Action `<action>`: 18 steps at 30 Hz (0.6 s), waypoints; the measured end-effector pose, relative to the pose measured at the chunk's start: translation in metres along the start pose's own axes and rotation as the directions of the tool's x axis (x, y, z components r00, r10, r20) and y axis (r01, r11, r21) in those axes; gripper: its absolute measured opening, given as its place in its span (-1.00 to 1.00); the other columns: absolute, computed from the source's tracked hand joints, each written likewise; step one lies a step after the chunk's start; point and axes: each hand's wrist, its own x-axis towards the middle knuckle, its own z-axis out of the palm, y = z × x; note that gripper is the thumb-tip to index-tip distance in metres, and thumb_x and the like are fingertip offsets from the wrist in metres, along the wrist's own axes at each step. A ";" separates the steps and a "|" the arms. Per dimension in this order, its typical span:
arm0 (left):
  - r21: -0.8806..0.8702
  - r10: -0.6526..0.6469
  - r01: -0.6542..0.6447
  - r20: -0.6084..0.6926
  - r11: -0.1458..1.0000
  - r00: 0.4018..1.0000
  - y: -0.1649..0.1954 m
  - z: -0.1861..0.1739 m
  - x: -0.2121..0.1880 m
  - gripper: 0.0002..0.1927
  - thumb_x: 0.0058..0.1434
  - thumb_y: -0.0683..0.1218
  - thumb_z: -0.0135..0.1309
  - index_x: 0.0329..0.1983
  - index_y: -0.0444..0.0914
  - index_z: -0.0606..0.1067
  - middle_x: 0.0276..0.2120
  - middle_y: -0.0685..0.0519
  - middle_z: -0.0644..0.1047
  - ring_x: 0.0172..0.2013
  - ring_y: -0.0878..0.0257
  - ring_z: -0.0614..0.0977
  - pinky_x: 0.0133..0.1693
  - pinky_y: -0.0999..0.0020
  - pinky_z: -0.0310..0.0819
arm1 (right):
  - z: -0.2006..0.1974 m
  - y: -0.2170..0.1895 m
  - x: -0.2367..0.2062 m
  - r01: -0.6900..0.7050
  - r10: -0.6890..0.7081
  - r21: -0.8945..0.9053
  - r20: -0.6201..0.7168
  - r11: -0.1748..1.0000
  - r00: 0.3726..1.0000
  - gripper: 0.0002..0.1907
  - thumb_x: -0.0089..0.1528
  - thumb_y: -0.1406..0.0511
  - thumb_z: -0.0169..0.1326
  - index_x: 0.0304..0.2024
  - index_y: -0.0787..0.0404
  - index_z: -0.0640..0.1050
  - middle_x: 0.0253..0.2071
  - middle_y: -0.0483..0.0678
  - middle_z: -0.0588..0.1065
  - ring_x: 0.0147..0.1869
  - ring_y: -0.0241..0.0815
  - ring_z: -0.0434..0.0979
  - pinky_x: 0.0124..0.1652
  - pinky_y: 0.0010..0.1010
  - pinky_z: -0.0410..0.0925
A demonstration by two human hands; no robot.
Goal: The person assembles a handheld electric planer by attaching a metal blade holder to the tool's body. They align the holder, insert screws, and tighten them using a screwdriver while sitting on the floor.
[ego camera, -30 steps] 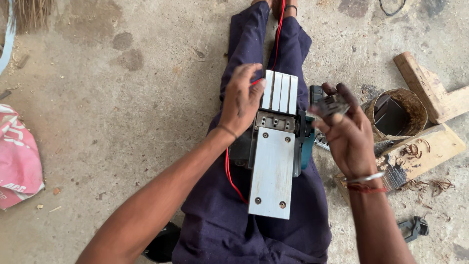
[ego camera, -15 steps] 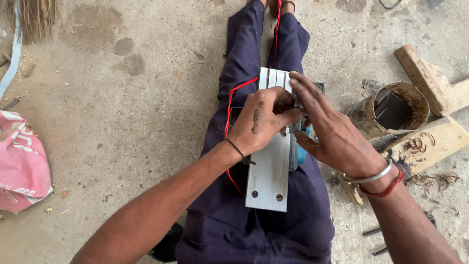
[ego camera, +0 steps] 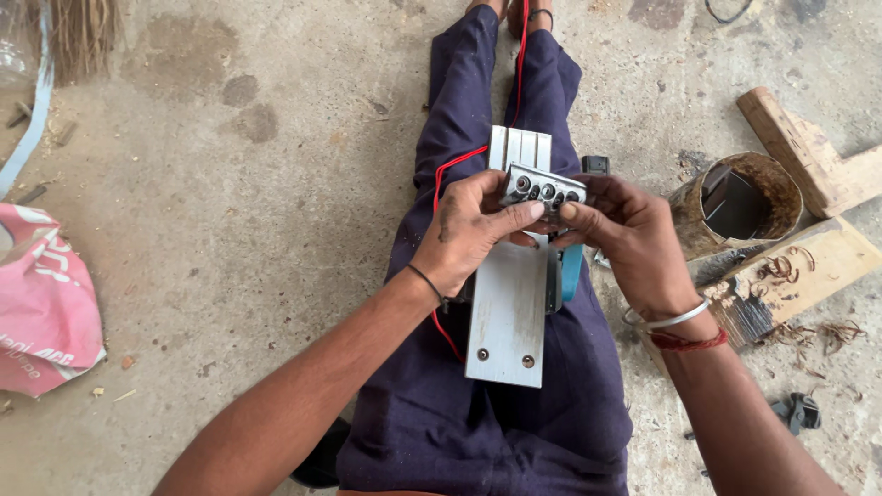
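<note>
An upturned electric planer (ego camera: 508,303) with a flat grey metal sole lies along my lap, on dark blue trousers. A red cord (ego camera: 447,174) runs from it up between my legs. My left hand (ego camera: 473,230) and my right hand (ego camera: 625,234) meet above the middle of the planer. Together they pinch a small grey metal bar with a row of bolt heads (ego camera: 544,189), the left from its left end and the right from its right end. The planer's blue body (ego camera: 572,272) shows under my right hand.
I sit on a bare concrete floor. A rusty metal can (ego camera: 735,207) stands to the right, next to wooden blocks (ego camera: 808,156) and a plank with wood shavings (ego camera: 790,271). A pink sack (ego camera: 41,303) lies at the left edge. A broom (ego camera: 78,32) is at top left.
My hands came together over the planer's middle and now hold the bolted metal bar lifted off it. The right hand earlier held a dark part off to the right.
</note>
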 end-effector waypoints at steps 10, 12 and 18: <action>0.570 0.203 -0.098 -0.123 0.816 0.971 0.002 -0.023 0.000 -0.73 0.21 -0.16 0.23 -0.05 -0.38 0.59 -0.27 -0.01 0.70 -0.26 0.32 0.75 -0.20 0.45 0.66 | 0.006 0.011 0.008 -0.010 -0.010 -0.342 -0.058 0.940 0.998 -0.59 0.25 0.31 0.18 0.11 0.39 0.51 -0.20 0.01 0.65 -0.19 -0.30 0.66 -0.25 -0.49 0.55; 0.630 0.253 -0.126 -0.116 0.766 0.960 0.001 -0.021 -0.003 -0.75 0.21 -0.16 0.24 -0.08 -0.38 0.61 -0.26 -0.02 0.70 -0.26 0.30 0.74 -0.18 0.43 0.64 | 0.012 0.011 0.006 -0.018 -0.020 -0.372 -0.098 0.928 0.995 -0.59 0.24 0.31 0.21 0.09 0.39 0.51 -0.22 0.04 0.64 -0.21 -0.29 0.63 -0.27 -0.48 0.51; 0.689 0.196 -0.035 -0.158 0.724 0.968 -0.003 -0.024 -0.006 -0.75 0.18 -0.09 0.26 -0.15 -0.33 0.64 -0.30 0.00 0.68 -0.31 0.27 0.71 -0.20 0.37 0.62 | 0.020 0.009 -0.002 0.067 -0.168 -0.611 -0.110 0.789 0.980 -0.66 0.24 0.31 0.23 0.02 0.36 0.57 -0.19 0.02 0.65 -0.16 -0.32 0.66 -0.23 -0.49 0.51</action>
